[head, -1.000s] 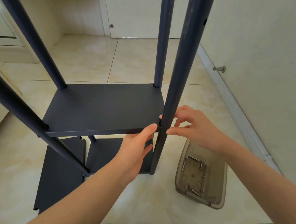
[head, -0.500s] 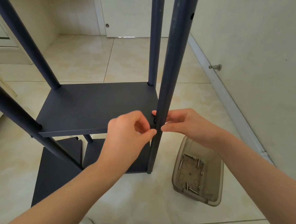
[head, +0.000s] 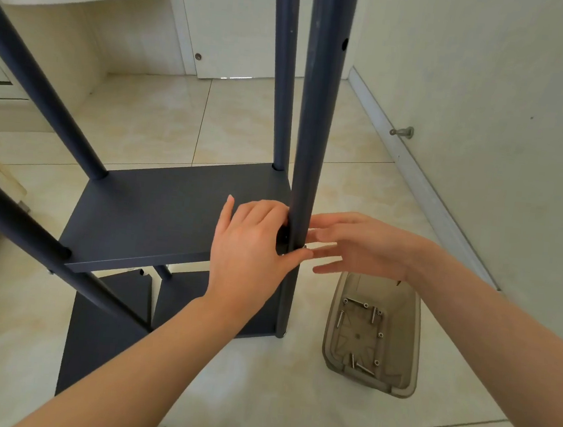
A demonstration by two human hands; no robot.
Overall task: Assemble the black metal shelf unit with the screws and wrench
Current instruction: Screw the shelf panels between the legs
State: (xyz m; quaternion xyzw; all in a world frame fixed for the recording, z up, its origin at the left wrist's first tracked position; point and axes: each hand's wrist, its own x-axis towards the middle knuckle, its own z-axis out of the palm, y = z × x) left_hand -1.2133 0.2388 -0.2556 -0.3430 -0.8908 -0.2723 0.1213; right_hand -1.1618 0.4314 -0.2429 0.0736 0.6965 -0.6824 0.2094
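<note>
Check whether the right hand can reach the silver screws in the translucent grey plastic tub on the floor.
Probably yes: the right hand is open beside the black metal post, the tub sits open-topped on the floor below it, and nothing covers the screws.

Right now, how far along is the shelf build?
Done: four posts stand, and one shelf sits between them. In hand: left hand and right hand work at its corner on the near right post. Left: upper post holes are empty, a board lies on the floor, and screws lie in the tray. No wrench in view.
</note>
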